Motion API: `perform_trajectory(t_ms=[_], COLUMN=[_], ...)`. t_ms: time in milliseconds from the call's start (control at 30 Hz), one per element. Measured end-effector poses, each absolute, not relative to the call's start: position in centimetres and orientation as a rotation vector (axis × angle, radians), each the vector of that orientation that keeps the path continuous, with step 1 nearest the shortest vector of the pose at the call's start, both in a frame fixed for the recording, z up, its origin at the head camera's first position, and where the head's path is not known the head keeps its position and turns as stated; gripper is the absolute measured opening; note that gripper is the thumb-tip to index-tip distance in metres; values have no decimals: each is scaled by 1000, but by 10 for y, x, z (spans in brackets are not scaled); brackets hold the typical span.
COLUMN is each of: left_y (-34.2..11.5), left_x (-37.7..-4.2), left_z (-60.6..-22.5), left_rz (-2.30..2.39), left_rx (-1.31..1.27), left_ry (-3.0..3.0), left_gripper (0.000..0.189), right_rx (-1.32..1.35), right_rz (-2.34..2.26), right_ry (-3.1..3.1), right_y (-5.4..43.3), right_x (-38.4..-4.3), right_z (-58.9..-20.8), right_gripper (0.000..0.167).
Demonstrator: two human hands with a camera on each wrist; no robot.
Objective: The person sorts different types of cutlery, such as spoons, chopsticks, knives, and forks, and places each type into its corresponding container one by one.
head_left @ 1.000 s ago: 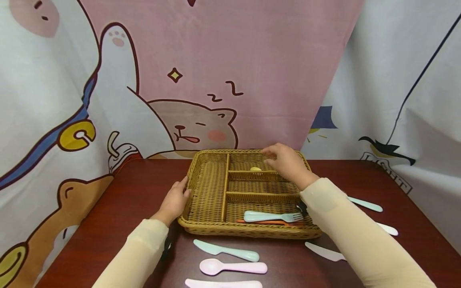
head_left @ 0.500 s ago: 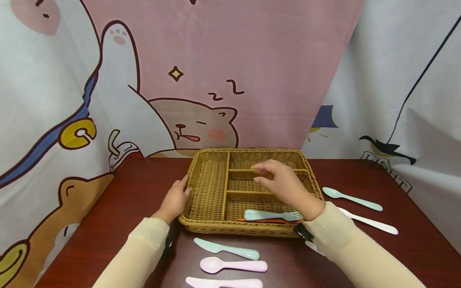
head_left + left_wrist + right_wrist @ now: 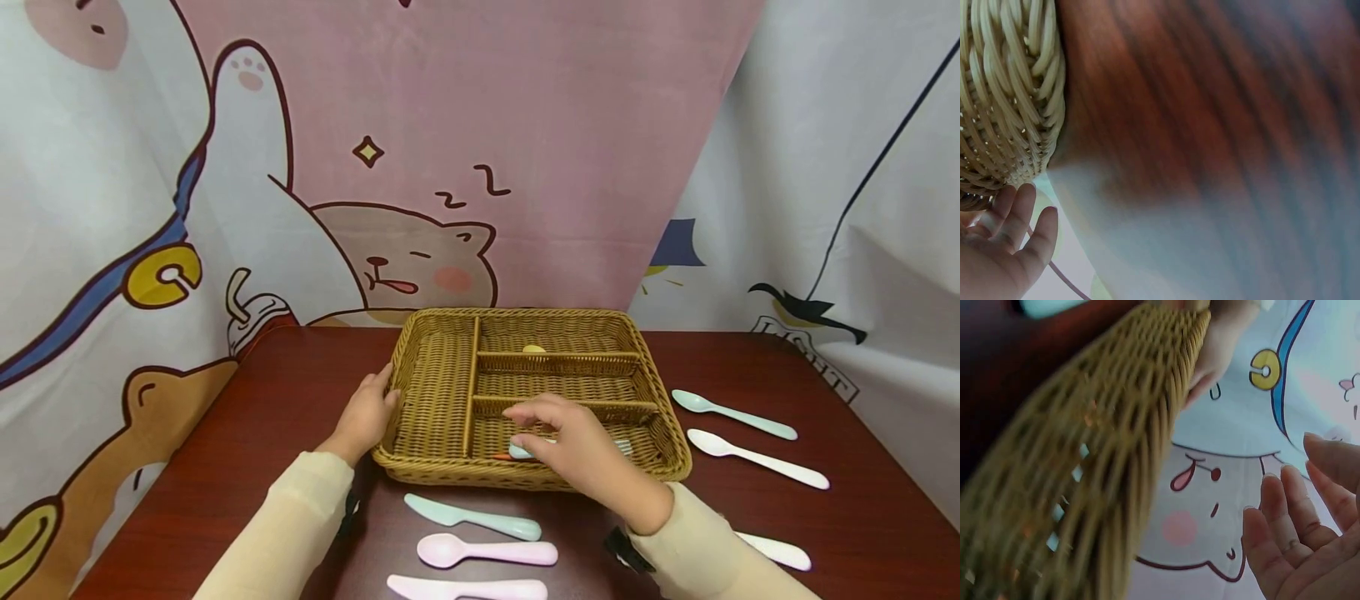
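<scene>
A divided wicker basket stands on the table. My left hand touches its left side; in the left wrist view the fingers lie relaxed against the weave. My right hand hovers over the front right compartment, fingers loosely bent and holding nothing. Under it lie a pale blue fork and a thin orange piece, both partly hidden by the hand. A yellow rounded tip shows in the back compartment.
In front of the basket lie a mint knife, a pink spoon and a pink knife. On the right are a mint spoon, a white spoon and a white handle, partly behind the sleeve. A printed cloth hangs behind.
My right hand has moved from the back compartment, over the middle one, toward the front compartment. The spoons on the right are uncovered. My left hand stays at the basket's left side.
</scene>
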State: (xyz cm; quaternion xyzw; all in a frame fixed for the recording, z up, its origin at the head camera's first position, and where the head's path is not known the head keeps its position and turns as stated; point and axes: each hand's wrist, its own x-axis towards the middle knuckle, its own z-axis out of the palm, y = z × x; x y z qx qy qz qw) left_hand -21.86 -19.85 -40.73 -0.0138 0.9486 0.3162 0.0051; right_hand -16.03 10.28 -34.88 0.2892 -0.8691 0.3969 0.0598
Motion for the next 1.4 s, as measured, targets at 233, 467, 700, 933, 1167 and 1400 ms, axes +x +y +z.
perform_trajectory(t_ms=[233, 467, 700, 933, 1167, 1400], left_y=[-199, -201, -200, -201, -201, -201], left_x=[-219, -220, -221, -221, -221, -220], left_z=[-408, -408, -408, -409, -409, -409], left_rz=[985, 976, 980, 978, 987, 985], left_rx=[-36, -29, -37, -42, -28, -20], left_ry=[2971, 2960, 2955, 2950, 2961, 2968], left_gripper=[58, 58, 57, 58, 58, 57], right_rx=[972, 985, 1057, 1083, 1099, 1132], right_rz=[1246, 1307, 1271, 1160, 918, 778], right_ry=[-2656, -2758, -2838, -2929, -2926, -2944], right_y=[104, 105, 107, 108, 108, 106], right_x=[-139, -125, -118, -113, -108, -106], right_z=[-362, -375, -389, -397, -402, -407], right_gripper=[26, 25, 23, 22, 18, 19])
